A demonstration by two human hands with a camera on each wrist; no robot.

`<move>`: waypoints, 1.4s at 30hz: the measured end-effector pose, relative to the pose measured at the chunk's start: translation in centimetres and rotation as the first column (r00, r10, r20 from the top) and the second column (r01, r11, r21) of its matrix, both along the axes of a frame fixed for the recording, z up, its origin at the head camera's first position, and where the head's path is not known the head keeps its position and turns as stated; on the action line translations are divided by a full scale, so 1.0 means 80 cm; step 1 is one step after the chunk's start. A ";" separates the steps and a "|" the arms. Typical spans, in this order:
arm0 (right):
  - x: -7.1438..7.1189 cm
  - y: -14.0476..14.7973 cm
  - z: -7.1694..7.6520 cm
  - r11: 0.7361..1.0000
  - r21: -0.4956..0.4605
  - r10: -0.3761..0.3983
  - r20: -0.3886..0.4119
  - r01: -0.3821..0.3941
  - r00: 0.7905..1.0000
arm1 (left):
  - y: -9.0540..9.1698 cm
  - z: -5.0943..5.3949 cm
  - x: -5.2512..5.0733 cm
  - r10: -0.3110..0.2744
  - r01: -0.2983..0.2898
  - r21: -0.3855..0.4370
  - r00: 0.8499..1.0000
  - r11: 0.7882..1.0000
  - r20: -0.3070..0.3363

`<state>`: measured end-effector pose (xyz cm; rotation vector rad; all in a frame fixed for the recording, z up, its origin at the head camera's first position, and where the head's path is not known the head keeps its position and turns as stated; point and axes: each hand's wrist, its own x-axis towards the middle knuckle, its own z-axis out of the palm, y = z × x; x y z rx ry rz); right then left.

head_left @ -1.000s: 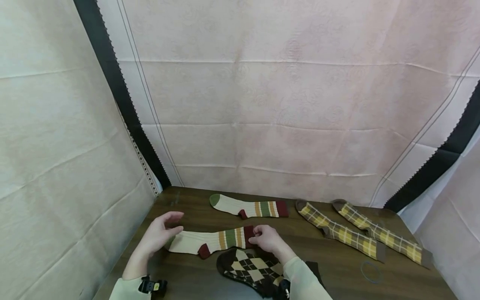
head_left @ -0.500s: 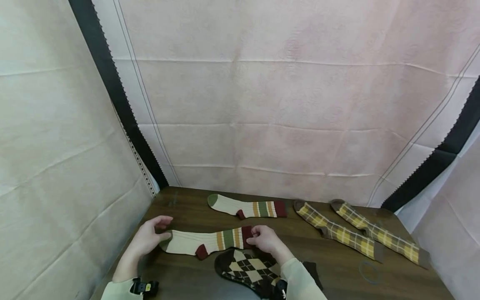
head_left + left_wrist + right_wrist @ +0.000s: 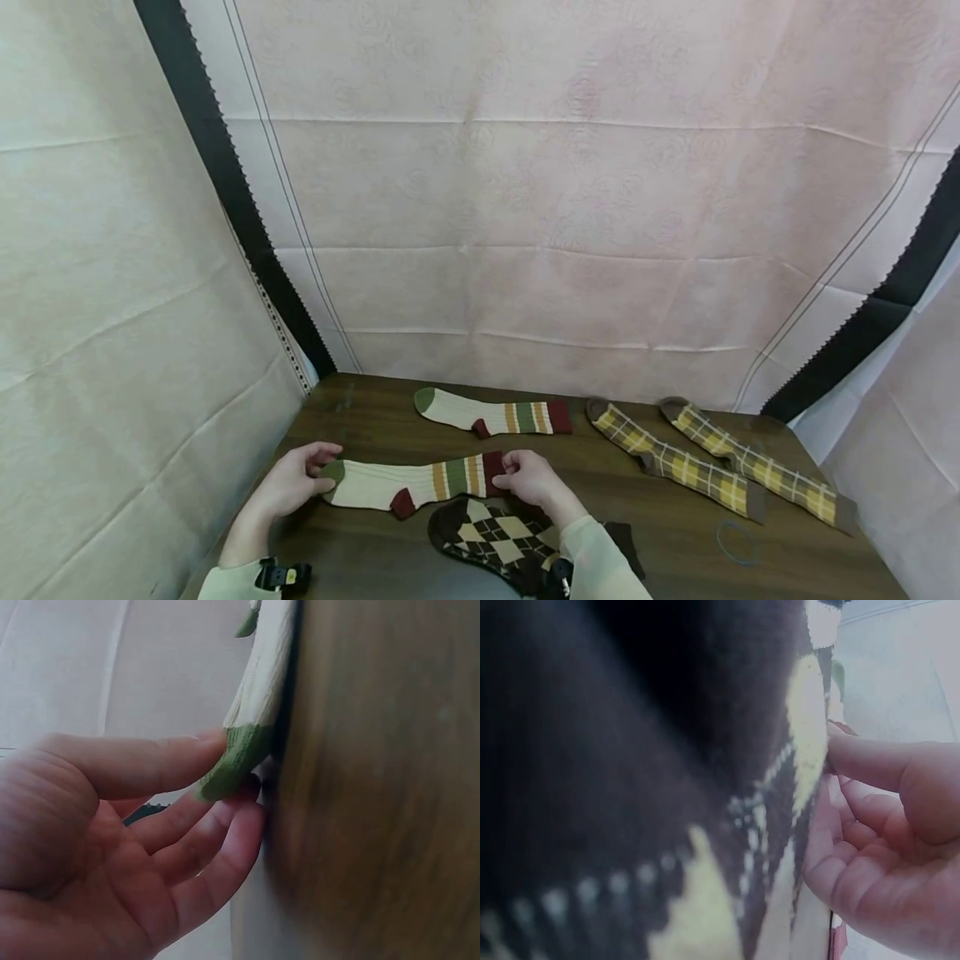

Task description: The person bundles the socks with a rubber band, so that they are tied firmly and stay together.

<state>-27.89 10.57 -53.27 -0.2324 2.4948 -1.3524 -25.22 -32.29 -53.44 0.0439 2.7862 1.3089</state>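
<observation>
A cream sock (image 3: pixel 375 486) with green toe, dark red heel and cuff, and green and orange stripes lies lengthwise between both hands. My left hand (image 3: pixel 288 482) pinches its green toe (image 3: pixel 238 761) between thumb and fingers, as the left wrist view shows. At the other end my right hand (image 3: pixel 534 482) pinches the dark red cuff (image 3: pixel 492 472). In the right wrist view the right hand (image 3: pixel 892 817) is partly hidden behind a dark argyle sock (image 3: pixel 705 787) close to the camera.
Behind lies a matching cream sock (image 3: pixel 491 417). Argyle socks (image 3: pixel 498 533) lie under the right forearm. Two yellow plaid socks (image 3: pixel 690 467) (image 3: pixel 780 479) and a thin blue ring (image 3: pixel 737 543) are on the right of the wooden table (image 3: pixel 382 554). Pale fabric walls (image 3: pixel 525 208) surround it.
My left hand has moved left along the sock and now pinches its toe; earlier it hovered with thumb and fingers apart. The cream sock has shifted slightly left, its cuff still in my right hand.
</observation>
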 end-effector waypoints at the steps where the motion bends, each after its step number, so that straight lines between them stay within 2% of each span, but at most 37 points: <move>1: 0.000 0.000 0.000 1.000 0.000 -0.001 0.001 0.001 1.000 | 0.000 -0.001 0.000 0.004 -0.004 0.002 1.000 1.000 0.004; 10: 0.001 -0.001 -0.001 1.000 0.008 -0.018 0.002 0.018 1.000 | -0.001 0.000 0.001 0.046 -0.050 0.087 0.997 0.995 0.055; 15: 0.000 -0.001 -0.002 1.000 0.015 -0.024 0.000 0.024 1.000 | -0.001 0.002 0.003 0.061 -0.068 0.104 0.996 0.992 0.070; 27: 0.002 -0.003 -0.004 1.000 0.021 -0.019 -0.010 0.019 1.000 | -0.001 0.001 0.005 0.099 -0.103 0.067 0.993 0.992 0.058; 32: 0.001 -0.004 -0.005 1.000 0.009 -0.023 -0.007 0.023 1.000 | -0.003 0.002 0.004 0.117 -0.121 0.087 0.992 0.989 0.050; 42: 0.000 -0.001 0.002 0.996 -0.086 -0.039 0.006 0.039 0.999 | -0.002 0.008 0.002 0.152 -0.154 0.126 0.988 0.980 0.023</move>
